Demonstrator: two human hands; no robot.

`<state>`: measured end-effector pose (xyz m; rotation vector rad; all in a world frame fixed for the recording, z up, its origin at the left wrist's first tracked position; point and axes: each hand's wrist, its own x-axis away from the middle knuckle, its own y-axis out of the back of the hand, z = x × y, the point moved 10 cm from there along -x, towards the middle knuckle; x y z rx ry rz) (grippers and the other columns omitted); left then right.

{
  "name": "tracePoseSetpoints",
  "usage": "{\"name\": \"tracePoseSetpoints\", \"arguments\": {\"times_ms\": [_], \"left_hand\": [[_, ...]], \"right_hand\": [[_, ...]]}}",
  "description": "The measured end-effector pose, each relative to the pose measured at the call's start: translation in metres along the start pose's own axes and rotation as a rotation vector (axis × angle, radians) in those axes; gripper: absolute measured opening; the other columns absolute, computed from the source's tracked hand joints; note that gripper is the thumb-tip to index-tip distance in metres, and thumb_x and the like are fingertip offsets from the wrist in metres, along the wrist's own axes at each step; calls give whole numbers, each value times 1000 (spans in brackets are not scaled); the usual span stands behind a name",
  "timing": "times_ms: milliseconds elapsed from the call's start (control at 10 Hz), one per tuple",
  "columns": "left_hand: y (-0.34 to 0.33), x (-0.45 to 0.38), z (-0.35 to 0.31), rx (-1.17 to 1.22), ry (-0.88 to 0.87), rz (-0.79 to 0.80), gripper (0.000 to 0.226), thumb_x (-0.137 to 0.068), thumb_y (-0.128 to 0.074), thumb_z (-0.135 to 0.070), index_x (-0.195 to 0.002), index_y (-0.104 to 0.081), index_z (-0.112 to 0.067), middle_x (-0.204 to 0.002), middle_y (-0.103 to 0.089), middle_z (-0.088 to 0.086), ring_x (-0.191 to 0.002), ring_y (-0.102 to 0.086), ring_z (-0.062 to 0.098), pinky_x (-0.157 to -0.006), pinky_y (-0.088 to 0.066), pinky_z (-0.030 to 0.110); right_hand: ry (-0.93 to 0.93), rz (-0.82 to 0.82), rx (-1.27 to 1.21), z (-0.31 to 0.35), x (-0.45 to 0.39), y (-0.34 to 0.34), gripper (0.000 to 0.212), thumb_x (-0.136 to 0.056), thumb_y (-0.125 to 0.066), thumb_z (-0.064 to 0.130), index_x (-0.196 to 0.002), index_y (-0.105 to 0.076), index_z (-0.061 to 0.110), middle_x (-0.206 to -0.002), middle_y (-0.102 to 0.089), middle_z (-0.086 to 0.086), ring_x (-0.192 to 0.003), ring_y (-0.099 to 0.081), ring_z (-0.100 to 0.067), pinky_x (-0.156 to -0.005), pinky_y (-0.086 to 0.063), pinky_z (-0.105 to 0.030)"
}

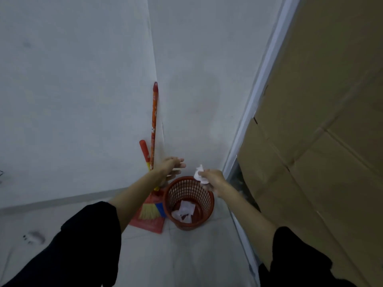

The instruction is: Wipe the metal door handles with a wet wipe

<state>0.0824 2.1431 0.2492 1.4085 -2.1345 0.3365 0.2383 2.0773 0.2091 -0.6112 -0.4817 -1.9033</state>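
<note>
While the right hand (213, 179) is holding the crumpled wet wipe (200, 175) above the far rim of the red mesh bin (176, 204), the likeliest slip is a plain miss. The wipe is light and bunched, and it is hanging over the edge of the opening and not over its middle, so if it is let go from there it could catch the rim or drift onto the floor (186, 255) between the bin and the stacked cardboard boxes (321, 141). A damp wipe may also be clinging to the skin and peeling off late. Judging by the wipe's place over a bin that is already holding a few white scraps (185, 211), the person looks to be throwing it away, with the wiping itself behind them; no door handle is showing in this view.

The right fingers (204, 174) are pinching the wipe, which is sticking out to the left of them and pointing up toward the wall. The left hand (171, 166) is hovering just beside it, nearer the corner, fingers loose and spread, gripping nothing and standing apart from the wipe. Behind that hand an orange broom handle (154, 121) is leaning in the wall corner, with a red dustpan (149, 223) lying at its foot, touching the bin's left side.
</note>
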Motion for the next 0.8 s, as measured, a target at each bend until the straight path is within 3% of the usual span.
{"name": "tracePoseSetpoints", "arguments": {"times_ms": [100,200,300,400,500,600,700,800], "left_hand": [[-2,-39,36,13,45,-25,28,-97,-47,-27,-120,-55,-13,-114,-61,2,-84,-55,15,-64,-42,23],[-5,-77,65,-27,56,-15,27,-98,-45,-26,-120,-56,-16,-113,-61,2,-77,-54,11,-62,-40,21],[-4,-107,82,-40,37,-11,24,-100,-42,-22,-119,-55,-17,-100,-61,-3,-73,-53,9,-61,-40,20],[3,-129,96,-50,22,-9,27,-99,-43,-22,-122,-55,-15,-95,-60,-5,-77,-55,12,-63,-40,24],[12,-137,102,-39,2,-22,30,-97,-46,-17,-125,-54,-12,-106,-60,2,-71,-52,12,-55,-35,23],[13,-131,99,-18,-17,-40,29,-97,-45,-11,-124,-53,-8,-109,-58,6,-64,-49,11,-45,-36,18],[9,-115,82,-1,-31,-37,30,-96,-46,-9,-125,-53,-7,-114,-59,8,-68,-54,11,-40,-42,14],[4,-88,58,17,-51,-29,29,-96,-45,-7,-124,-53,-3,-116,-58,11,-73,-54,11,-39,-41,11]], "right_hand": [[-35,-58,117,-41,-45,-1,25,-91,-59,12,-113,-59,-1,-92,-60,-13,-66,-57,-19,-46,-49,-23],[-22,-96,216,-71,-82,-6,28,-93,-54,11,-116,-60,-2,-92,-59,-13,-73,-56,-20,-54,-50,-25],[11,-79,310,-95,-116,-11,33,-96,-46,12,-125,-55,2,-93,-57,-6,-65,-48,-8,-41,-43,-9],[-28,-72,303,-115,-142,-10,30,-97,-42,10,-123,-55,2,-76,-48,3,-59,-41,-3,-39,-40,-7],[-95,-111,190,-122,-153,-9,20,-99,-38,12,-108,-55,7,-71,-48,-2,-59,-45,-12,-62,-50,-18],[-106,-74,103,-112,-148,-17,28,-100,-41,15,-118,-55,0,-92,-58,-11,-75,-55,-19,-76,-52,-35],[-51,-39,49,-79,-130,-27,31,-99,-41,16,-123,-52,0,-105,-57,-11,-89,-57,-22,-71,-51,-33],[3,-3,68,-44,-99,-35,19,-97,-45,15,-106,-56,4,-88,-56,-6,-82,-59,-21,-63,-51,-29]]}}
